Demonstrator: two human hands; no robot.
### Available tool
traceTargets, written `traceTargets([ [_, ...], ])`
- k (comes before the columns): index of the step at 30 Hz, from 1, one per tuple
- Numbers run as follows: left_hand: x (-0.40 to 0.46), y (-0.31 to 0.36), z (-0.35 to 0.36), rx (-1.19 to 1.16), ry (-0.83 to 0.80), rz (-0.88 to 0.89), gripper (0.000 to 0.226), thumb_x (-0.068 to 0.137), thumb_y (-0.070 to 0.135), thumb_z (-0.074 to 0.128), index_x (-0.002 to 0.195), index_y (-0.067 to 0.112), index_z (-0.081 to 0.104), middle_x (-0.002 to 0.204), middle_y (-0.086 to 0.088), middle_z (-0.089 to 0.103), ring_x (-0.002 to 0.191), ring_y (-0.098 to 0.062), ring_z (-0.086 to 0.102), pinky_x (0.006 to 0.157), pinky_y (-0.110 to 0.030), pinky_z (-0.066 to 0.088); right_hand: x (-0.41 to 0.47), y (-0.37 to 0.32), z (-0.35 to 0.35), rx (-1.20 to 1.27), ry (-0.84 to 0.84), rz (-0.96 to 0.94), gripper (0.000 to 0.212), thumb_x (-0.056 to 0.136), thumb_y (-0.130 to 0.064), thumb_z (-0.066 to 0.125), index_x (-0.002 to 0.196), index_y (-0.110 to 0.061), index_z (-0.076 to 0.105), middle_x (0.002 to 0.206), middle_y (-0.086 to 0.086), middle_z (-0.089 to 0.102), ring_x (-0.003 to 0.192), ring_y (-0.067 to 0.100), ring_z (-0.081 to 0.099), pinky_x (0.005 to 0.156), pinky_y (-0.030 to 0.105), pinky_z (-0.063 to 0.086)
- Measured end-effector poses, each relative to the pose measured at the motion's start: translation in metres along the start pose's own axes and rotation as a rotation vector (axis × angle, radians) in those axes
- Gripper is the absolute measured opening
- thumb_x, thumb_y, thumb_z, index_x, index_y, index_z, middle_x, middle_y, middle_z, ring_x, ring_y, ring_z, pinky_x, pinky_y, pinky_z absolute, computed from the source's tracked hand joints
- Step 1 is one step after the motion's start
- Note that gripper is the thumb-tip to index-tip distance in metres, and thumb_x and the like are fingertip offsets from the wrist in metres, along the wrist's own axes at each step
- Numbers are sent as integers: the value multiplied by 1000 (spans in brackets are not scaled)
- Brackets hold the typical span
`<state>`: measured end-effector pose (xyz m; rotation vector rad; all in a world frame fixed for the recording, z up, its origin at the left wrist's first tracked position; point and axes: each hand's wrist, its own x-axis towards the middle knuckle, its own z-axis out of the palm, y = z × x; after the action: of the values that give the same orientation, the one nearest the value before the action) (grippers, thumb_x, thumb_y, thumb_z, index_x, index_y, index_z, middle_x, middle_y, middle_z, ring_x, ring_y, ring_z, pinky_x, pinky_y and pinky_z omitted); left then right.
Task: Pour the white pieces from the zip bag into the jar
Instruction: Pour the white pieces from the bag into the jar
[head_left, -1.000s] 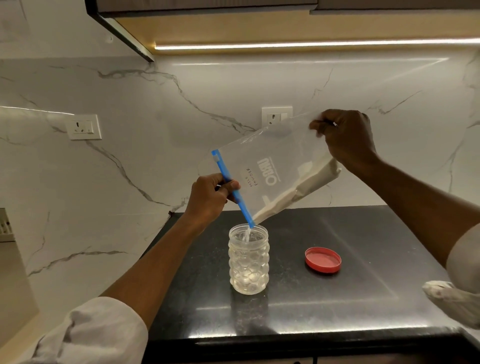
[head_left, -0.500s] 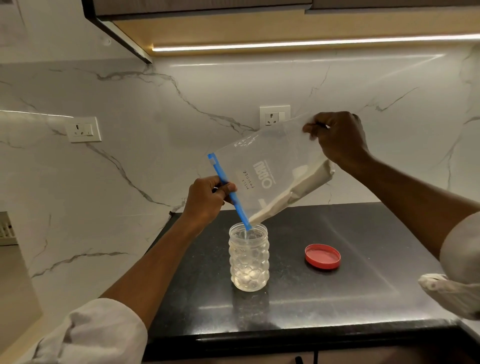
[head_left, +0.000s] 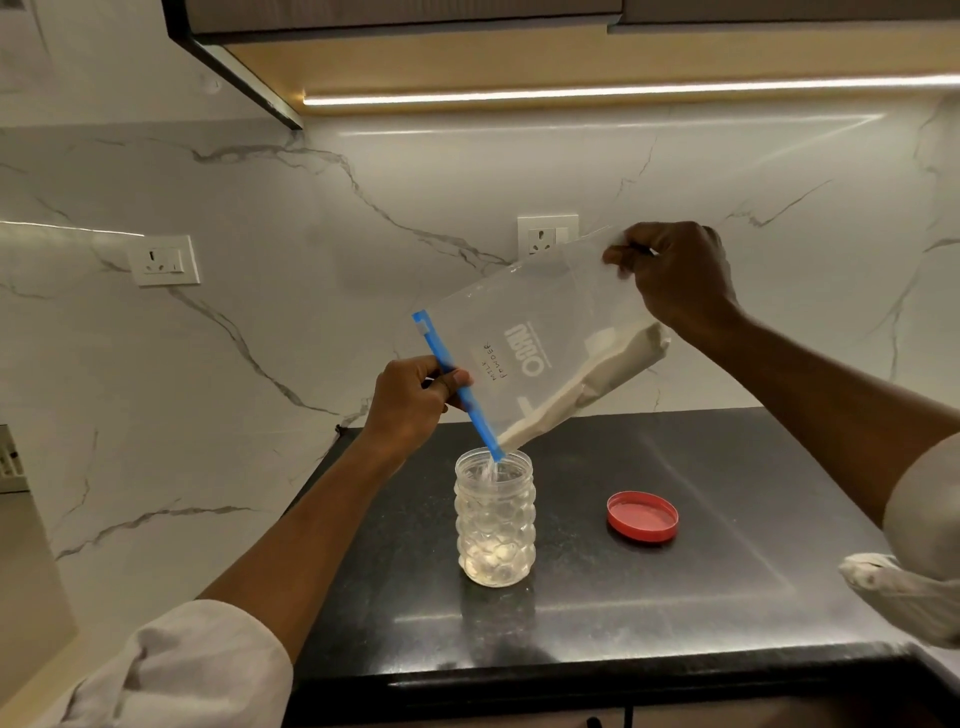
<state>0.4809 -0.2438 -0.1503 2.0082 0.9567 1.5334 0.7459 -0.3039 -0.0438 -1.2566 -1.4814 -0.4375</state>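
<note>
The zip bag hangs tilted over the jar, its blue zip strip sloping down so that the low corner sits right at the jar's open mouth. The bag is clear, with a printed logo and a small label handwritten "MILK POWDER". White powder lies heaped along the bag's lower edge, and a thin pale stream of it falls from the low corner into the jar.

The left hand pinches the zip strip about midway along, thumb on the near side and fingers curled behind. The right hand grips the bag's raised bottom corner, fingers folded round the plastic, holding that end high.

The jar is clear plastic with a bubbled wall; it stands upright on the black countertop and holds a shallow layer of white at the bottom. Its red lid lies flat on the counter to the right of the jar, apart from it.

Behind is a marble-patterned wall with 2 sockets: 1 on the left and 1 partly hidden behind the bag. A light strip glows under the cabinet above.
</note>
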Motion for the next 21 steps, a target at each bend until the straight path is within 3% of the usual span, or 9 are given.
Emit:
traceTargets([
  [11,-2,-2,1,-10,-15,13,12,89,16,69,83,26,66,79,12,68,64,-2,70,62,-12,53,0,0,0,-35,4,-6,16,91,-30,65,98,-21,76,85,-4,73,84,15,66,79,27,48],
  [21,-2,-5,2,-13,-10,-2,7,89,15,69,85,21,68,78,6,70,64,-3,70,62,-13,54,-2,-3,1,-64,-38,-17,17,91,-28,65,99,-18,76,88,0,75,87,20,68,82,35,54],
])
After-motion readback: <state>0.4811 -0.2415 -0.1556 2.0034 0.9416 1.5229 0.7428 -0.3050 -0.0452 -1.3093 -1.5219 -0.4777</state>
